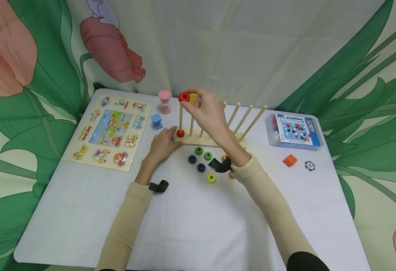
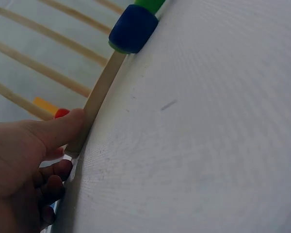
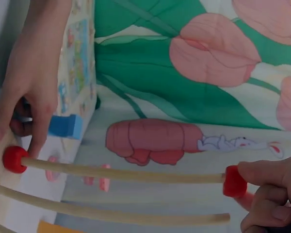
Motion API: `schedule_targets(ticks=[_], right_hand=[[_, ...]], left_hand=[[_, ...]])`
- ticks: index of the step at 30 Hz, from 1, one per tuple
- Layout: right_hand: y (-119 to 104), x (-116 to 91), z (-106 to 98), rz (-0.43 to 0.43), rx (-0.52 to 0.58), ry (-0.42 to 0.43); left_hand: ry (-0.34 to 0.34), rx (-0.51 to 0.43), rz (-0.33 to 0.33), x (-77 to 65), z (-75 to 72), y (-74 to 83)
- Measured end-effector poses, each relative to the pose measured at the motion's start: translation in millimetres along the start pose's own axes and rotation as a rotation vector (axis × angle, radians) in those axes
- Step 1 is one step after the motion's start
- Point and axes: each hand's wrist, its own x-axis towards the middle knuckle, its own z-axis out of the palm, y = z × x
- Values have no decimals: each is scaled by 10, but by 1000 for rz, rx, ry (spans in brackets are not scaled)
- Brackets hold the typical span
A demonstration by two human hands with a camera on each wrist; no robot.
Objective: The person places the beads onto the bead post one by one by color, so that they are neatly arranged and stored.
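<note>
Between thumb and fingers my right hand [image 1: 209, 113] pinches a red bead [image 3: 234, 181] at the top of the leftmost peg [image 3: 131, 174] of a wooden peg stand [image 1: 198, 140]. The peg's tip meets the bead in the right wrist view. Another red bead [image 1: 180, 134] sits at the foot of that same peg. My left hand [image 1: 162, 145] grips the left end of the stand's base, its thumb [image 2: 63, 127] along the front edge. Before the base lie green beads [image 1: 208, 156], dark blue beads [image 1: 192, 159], a yellow bead [image 1: 211, 178] and orange beads [image 1: 231, 175], the latter partly hidden by my right wrist.
A picture puzzle board [image 1: 69, 155] lies at the left. Near the stand's left end are a blue block [image 1: 156, 121] and a pink sand timer [image 1: 165, 96]. On the right are a boxed set [image 1: 294, 131], an orange block [image 1: 290, 160] and a poker chip [image 1: 309, 166].
</note>
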Motion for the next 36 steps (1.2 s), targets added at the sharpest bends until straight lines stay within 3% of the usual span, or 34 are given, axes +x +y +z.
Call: schedule_targets(ticks=[5,10,15,19,22,26,30,36], right_hand=[[-7,88,68,10,-83,-66],[86,-33,10,-6,-54,-20],[305,-344,-159,49,36,48],[598,-683,-213,186,113,21],[851,-934,-141,271,121,-8],[1111,-1229,31,331,32,-97],[1238,-1441,172,362,-64,-193],[1257,-1565,256,376,-157,-220]], left_hand=[[-6,5,-4,9,-28,9],[-12,-1,-19,23,-23,16],[-22,-14,-37,23,3,16],[-26,-30,-49,7,2,12],[-28,-41,-48,-8,-15,14],[-29,-50,-44,-24,-30,18],[-22,-48,-40,-11,-37,19],[-24,-47,-45,-2,-15,29]])
